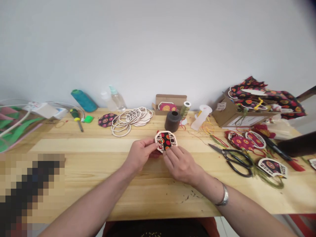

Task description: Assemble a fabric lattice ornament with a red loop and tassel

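Between my two hands is a small ornament (pixel 167 140), a pale wooden cut-out frame over black cloth with red and orange patterns. My left hand (pixel 141 151) pinches its left edge between thumb and fingers. Curled over the lower right edge, the fingers of my right hand (pixel 179 162) press on it, and their tips are partly hidden. A bit of red shows beneath the ornament beside my left fingers. Just behind it stands a spool of black thread (pixel 172 121).
Black-handled scissors (pixel 238 159) lie at right, near finished ornaments (pixel 271 167) with tassels. A cardboard box (pixel 223 112) holds patterned cloth. Behind my left hand are wooden frames (pixel 120 130), a screwdriver (pixel 77 119), a teal thread cone (pixel 84 100) and a spray bottle (pixel 117 98).
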Motion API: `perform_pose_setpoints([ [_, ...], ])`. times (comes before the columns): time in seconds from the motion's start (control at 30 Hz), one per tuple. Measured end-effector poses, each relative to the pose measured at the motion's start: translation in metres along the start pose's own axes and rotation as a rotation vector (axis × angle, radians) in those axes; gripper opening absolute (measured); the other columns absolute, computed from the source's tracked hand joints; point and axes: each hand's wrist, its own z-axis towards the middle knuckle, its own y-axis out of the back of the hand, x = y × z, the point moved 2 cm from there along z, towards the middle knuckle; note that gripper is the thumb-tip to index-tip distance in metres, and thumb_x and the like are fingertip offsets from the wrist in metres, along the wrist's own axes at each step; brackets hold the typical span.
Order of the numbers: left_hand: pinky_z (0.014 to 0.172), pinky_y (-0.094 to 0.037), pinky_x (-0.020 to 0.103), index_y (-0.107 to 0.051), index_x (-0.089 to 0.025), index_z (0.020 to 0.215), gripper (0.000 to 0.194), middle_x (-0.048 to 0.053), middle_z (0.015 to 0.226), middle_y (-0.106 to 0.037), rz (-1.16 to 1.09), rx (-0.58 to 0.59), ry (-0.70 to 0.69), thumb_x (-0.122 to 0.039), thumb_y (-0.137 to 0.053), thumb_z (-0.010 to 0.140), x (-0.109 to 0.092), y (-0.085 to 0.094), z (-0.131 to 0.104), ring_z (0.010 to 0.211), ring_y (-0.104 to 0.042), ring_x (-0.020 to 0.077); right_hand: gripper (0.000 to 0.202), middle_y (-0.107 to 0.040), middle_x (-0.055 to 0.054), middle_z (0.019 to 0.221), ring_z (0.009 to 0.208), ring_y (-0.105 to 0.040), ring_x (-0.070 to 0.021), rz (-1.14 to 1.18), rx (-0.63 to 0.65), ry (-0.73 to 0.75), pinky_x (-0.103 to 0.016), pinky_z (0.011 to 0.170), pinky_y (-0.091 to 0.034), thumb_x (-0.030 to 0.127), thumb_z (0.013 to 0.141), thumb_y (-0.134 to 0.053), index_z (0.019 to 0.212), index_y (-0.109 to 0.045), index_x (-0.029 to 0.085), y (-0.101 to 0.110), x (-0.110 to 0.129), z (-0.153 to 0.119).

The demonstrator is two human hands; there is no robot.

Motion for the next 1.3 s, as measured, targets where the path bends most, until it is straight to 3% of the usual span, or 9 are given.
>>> perform_pose_setpoints([
  [0.23, 0.063, -0.054, 0.027, -0.077, -0.018, 0.091, 0.028, 0.002, 0.075, -0.074, 0.068, 0.034, -0.029, -0.031, -0.074, 0.066, -0.005, 0.003, 0.001, 0.062, -0.064, 0.0158, 0.017, -0.064, -0.007, 0.075, 0.071, -0.053, -0.0173, 0.182, -0.021, -0.043, -0.031, 0.058, -0.042, 0.01, 0.089, -0.048, 0.081, -0.062, 0.013, 0.002, -0.006, -0.002],
  [0.3, 0.062, -0.054, 0.028, -0.077, -0.019, 0.092, 0.029, 0.002, 0.074, -0.074, 0.126, 0.078, -0.04, -0.031, -0.073, 0.066, -0.008, 0.001, -0.001, 0.062, -0.065, 0.0168, 0.013, -0.068, -0.009, 0.087, 0.082, -0.058, -0.0184, 0.337, -0.116, -0.201, -0.033, 0.069, -0.048, 0.014, 0.09, -0.052, 0.094, -0.064, 0.014, 0.006, -0.018, -0.003],
  [0.37, 0.062, -0.054, 0.029, -0.076, -0.02, 0.094, 0.029, 0.002, 0.077, -0.075, 0.194, 0.157, -0.046, -0.031, -0.072, 0.067, -0.01, -0.001, -0.004, 0.065, -0.066, 0.0185, 0.017, -0.07, -0.01, 0.098, 0.09, -0.06, -0.0193, 0.493, -0.176, -0.473, -0.036, 0.077, -0.051, 0.019, 0.088, -0.056, 0.103, -0.065, 0.017, 0.009, -0.036, -0.004],
  [0.43, 0.065, -0.054, 0.029, -0.076, -0.022, 0.097, 0.029, 0.002, 0.082, -0.076, 0.255, 0.255, -0.059, -0.03, -0.069, 0.07, -0.011, -0.004, -0.007, 0.07, -0.068, 0.0194, 0.019, -0.071, -0.009, 0.099, 0.092, -0.062, -0.0194, 0.674, -0.091, -0.698, -0.037, 0.077, -0.051, 0.023, 0.086, -0.06, 0.102, -0.068, 0.019, 0.009, -0.052, -0.005],
  [0.53, 0.064, -0.053, 0.028, -0.075, -0.021, 0.099, 0.029, 0.002, 0.078, -0.075, 0.363, 0.374, -0.112, -0.026, -0.065, 0.072, -0.009, -0.007, -0.011, 0.067, -0.067, 0.0184, 0.017, -0.074, -0.005, 0.088, 0.078, -0.065, -0.0152, 1.002, 0.184, -0.819, -0.03, 0.069, -0.052, 0.026, 0.08, -0.065, 0.094, -0.073, 0.019, 0.006, -0.061, -0.006],
  [0.73, 0.061, -0.049, 0.025, -0.071, -0.023, 0.11, 0.035, 0.001, 0.078, -0.073, 0.504, 0.498, -0.217, -0.023, -0.059, 0.077, -0.006, -0.008, -0.013, 0.065, -0.064, 0.0157, 0.011, -0.072, -0.002, 0.072, 0.061, -0.06, -0.01, 1.202, 0.418, -0.845, -0.023, 0.057, -0.047, 0.025, 0.076, -0.068, 0.077, -0.075, 0.017, 0.007, -0.057, -0.005],
  [0.9, 0.051, -0.043, 0.021, -0.074, -0.02, 0.102, 0.029, -0.001, 0.062, -0.067, 0.599, 0.42, -0.265, -0.023, -0.06, 0.076, -0.003, -0.005, -0.01, 0.053, -0.056, 0.0124, 0.008, -0.071, -0.002, 0.069, 0.064, -0.059, -0.0109, 1.16, 0.421, -0.825, -0.024, 0.06, -0.046, 0.021, 0.075, -0.068, 0.073, -0.075, 0.017, 0.005, -0.058, -0.006],
  [1.1, 0.063, -0.051, 0.026, -0.075, -0.021, 0.1, 0.028, 0.004, 0.085, -0.075, 0.521, 0.37, -0.173, -0.025, -0.06, 0.076, -0.001, -0.005, -0.009, 0.071, -0.067, 0.0188, 0.01, -0.072, -0.002, 0.068, 0.062, -0.06, -0.0118, 1.121, 0.49, -0.883, -0.025, 0.059, -0.045, 0.021, 0.077, -0.065, 0.072, -0.074, 0.018, -0.002, -0.058, -0.01],
  [1.3, 0.066, -0.052, 0.026, -0.073, -0.024, 0.106, 0.031, 0.003, 0.092, -0.076, 0.56, 0.402, -0.253, -0.023, -0.058, 0.078, -0.006, -0.005, -0.009, 0.077, -0.069, 0.0194, 0.005, -0.071, -0.001, 0.068, 0.063, -0.06, -0.0112, 1.112, 0.451, -0.861, -0.024, 0.059, -0.045, 0.017, 0.072, -0.069, 0.071, -0.074, 0.019, 0.001, -0.057, -0.009],
])
